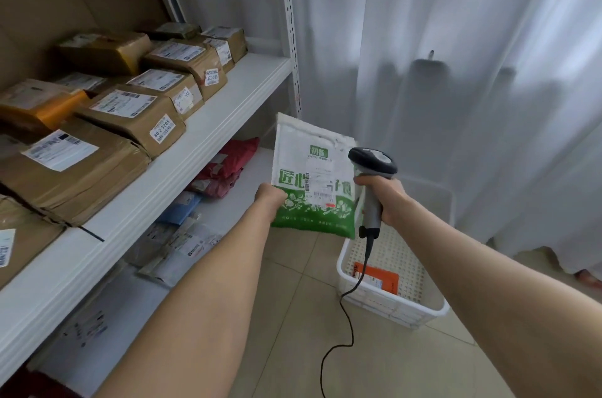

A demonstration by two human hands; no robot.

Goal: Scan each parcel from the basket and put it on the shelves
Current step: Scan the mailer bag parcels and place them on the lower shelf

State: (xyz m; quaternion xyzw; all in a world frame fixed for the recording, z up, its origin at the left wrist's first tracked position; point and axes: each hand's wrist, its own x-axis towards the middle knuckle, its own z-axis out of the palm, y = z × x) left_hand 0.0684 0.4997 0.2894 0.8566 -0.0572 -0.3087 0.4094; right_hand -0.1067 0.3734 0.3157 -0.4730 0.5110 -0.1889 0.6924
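Observation:
My left hand [269, 200] grips the lower left corner of a white and green mailer parcel [312, 176], held up with its label side facing me. Just to its right, my right hand [386, 199] holds a grey barcode scanner [373, 166] by the handle, with the dark head over the parcel's right edge. The scanner's black cable [348, 296] hangs to the floor. Below stands a white plastic basket [394, 303] with an orange parcel [378, 277] in it.
White shelves [182, 163] run along the left. The upper board carries several brown taped boxes [130, 117]. The lower board holds red [228, 166], blue and grey mailers. White curtains [456, 71] hang behind, over a tiled floor [293, 348].

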